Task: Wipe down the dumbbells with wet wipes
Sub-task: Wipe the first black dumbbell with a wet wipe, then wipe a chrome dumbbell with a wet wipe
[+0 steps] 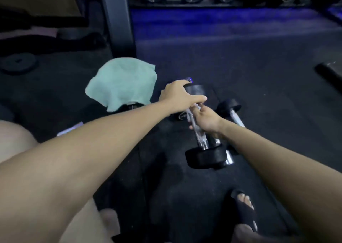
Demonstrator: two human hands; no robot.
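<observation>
- The near dumbbell (199, 131) lies on the dark gym floor (259, 87), chrome handle running away from the camera, 1 black head near, 1 far.
- The left hand (180, 96) rests over its far head, fingers curled on it.
- The right hand (205, 118) has its fingers clenched round the handle, with a whitish wet wipe (192, 111) pinched there.
- A 2nd dumbbell (233, 111) lies just beside, right.
- A mint-green towel (122, 85) lies to the left.

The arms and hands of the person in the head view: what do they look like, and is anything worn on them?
Both forearms are bare up to the frame edge: no sleeves, watch, bracelet or gloves show. The left hand and the right hand are bare too, and no rings are visible. The picture is dim and slightly blurred, so small marks cannot be ruled out.
</observation>
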